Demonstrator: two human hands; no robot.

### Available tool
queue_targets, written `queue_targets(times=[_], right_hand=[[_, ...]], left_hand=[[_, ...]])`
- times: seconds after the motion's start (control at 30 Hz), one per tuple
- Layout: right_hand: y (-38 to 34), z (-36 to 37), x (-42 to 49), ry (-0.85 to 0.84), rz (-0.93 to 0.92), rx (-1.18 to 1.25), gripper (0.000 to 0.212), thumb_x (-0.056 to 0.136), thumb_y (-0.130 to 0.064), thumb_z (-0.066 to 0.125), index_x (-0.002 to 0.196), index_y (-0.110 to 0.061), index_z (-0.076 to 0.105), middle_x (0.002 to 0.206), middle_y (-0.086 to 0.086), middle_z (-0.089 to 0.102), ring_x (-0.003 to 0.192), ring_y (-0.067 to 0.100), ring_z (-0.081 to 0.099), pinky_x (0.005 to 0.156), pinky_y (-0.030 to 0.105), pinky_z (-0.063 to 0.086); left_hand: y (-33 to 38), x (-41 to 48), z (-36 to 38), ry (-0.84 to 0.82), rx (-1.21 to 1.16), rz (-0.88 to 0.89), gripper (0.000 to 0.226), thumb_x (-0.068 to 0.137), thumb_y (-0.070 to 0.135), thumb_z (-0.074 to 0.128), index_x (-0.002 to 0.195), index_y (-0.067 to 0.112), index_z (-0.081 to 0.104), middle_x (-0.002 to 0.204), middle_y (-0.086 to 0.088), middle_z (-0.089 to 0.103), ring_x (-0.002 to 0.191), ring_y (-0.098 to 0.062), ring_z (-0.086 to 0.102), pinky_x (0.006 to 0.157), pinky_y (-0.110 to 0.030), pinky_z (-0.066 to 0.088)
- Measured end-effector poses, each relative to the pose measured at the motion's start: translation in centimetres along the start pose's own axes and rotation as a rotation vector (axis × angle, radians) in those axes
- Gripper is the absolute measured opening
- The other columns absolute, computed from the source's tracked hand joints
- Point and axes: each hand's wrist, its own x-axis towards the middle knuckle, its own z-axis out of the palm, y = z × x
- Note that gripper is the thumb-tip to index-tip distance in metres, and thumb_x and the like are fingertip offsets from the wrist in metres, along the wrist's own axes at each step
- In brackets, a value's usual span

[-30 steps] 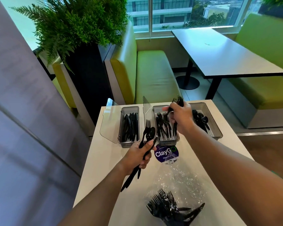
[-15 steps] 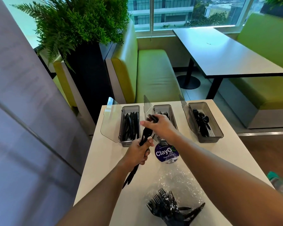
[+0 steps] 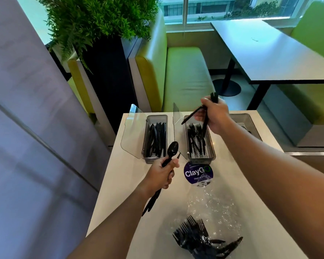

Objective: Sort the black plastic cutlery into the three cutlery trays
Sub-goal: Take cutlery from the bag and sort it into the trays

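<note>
Three clear trays stand in a row at the table's far edge. The left tray [image 3: 145,146] holds knives, the middle tray [image 3: 210,155] holds forks, and the right tray [image 3: 251,124] is partly hidden behind my right arm. My left hand [image 3: 162,175] grips a black spoon [image 3: 172,149] together with other black handles, just in front of the left tray. My right hand [image 3: 213,114] holds black cutlery [image 3: 206,120] above the middle tray's far end, with one piece angled down to the left. A pile of black forks [image 3: 198,238] lies in a clear plastic bag [image 3: 213,208] near me.
A round ClayGo sticker [image 3: 197,173] marks the white table [image 3: 123,184]. Hinged clear lids [image 3: 130,131] stand open beside the trays. A grey wall runs along the left; a green bench [image 3: 183,71], a planter and another table [image 3: 269,55] lie beyond.
My right hand took cutlery from my left hand's bundle and carried it back and right, above the middle tray. My left hand stayed in place, its bundle smaller.
</note>
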Motion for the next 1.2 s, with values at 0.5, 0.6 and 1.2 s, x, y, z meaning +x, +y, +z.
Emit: queue_targets(times=[0.5, 0.6, 1.2], right_hand=[[8.7, -2.4, 8.5, -0.049, 0.356, -0.058, 0.014, 0.1, -0.017, 0.048, 0.086, -0.017, 0.051, 0.066, -0.001, 0.04, 0.037, 0.005, 0.037, 0.031, 0.017, 0.027], [8.5, -2.4, 9.0, -0.049, 0.363, 0.003, 0.014, 0.095, -0.01, 0.045, 0.086, -0.015, 0.053, 0.065, 0.001, 0.037, 0.04, 0.008, 0.041, 0.035, 0.018, 0.036], [11.4, -1.0, 8.1, -0.031, -0.012, -0.773, 0.046, 0.09, -0.034, 0.068, 0.133, -0.019, 0.06, 0.126, 0.002, 0.065, 0.108, 0.022, 0.063, 0.096, 0.043, 0.053]], left_hand=[[-1.7, 1.6, -3.2, 0.061, -0.14, 0.02, 0.042, 0.092, 0.05, 0.062, 0.098, 0.008, 0.06, 0.058, -0.002, 0.043, 0.041, -0.013, 0.033, 0.043, -0.023, 0.025], [-1.9, 2.2, -3.4, 0.068, -0.144, 0.014, 0.042, 0.09, 0.051, 0.061, 0.097, 0.009, 0.06, 0.058, -0.002, 0.043, 0.041, -0.014, 0.032, 0.043, -0.022, 0.025], [-1.5, 2.4, -2.7, 0.016, -0.157, -0.019, 0.027, 0.099, 0.024, 0.062, 0.109, -0.001, 0.059, 0.064, -0.003, 0.05, 0.043, -0.012, 0.036, 0.042, -0.023, 0.026]])
